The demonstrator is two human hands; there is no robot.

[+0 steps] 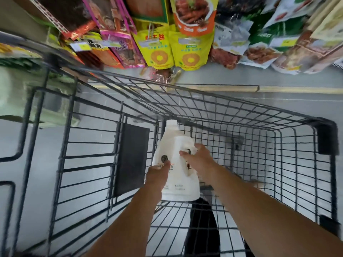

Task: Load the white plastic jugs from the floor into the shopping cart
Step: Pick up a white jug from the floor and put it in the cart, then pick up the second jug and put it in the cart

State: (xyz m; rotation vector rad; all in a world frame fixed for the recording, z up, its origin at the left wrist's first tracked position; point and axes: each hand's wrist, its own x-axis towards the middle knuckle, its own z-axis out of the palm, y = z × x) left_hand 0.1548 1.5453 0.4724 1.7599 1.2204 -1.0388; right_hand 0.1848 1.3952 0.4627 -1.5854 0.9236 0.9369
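Head view looked straight down into the wire basket of a shopping cart [241, 115], with much of the picture smeared by blur. One white plastic jug [174, 143] was inside the basket, held between both hands toward the basket's left half, just beside a dark flat panel [132, 158] on the cart's folding end wall. The jug lay tilted, its cap [171, 123] pointing away from the person and its flat base toward them; whether it touched the basket's wire floor could not be told.

The left hand [158, 175] gripped the jug's lower left edge, its thumb [166, 164] pressed on the printed label near a small round dark emblem [164, 158], while its fingers were hidden behind the jug. The right hand [199, 158] held the upper right side, its fingers [199, 146] curled over the jug's shoulder and its thumb laid across the front face. Both forearms were bare and reached in from the bottom of the picture.

Through the basket's mesh a dark trouser leg [200, 229] showed below the jug. Beyond the cart's far rim lay a grey floor [278, 101] crossed by a yellow line [297, 89]. Above that hung rows of snack packets, among them two yellow pouches [159, 51] with a ring printed on each, an orange-topped packet [194, 15], and pink-edged packets [118, 34] to their left
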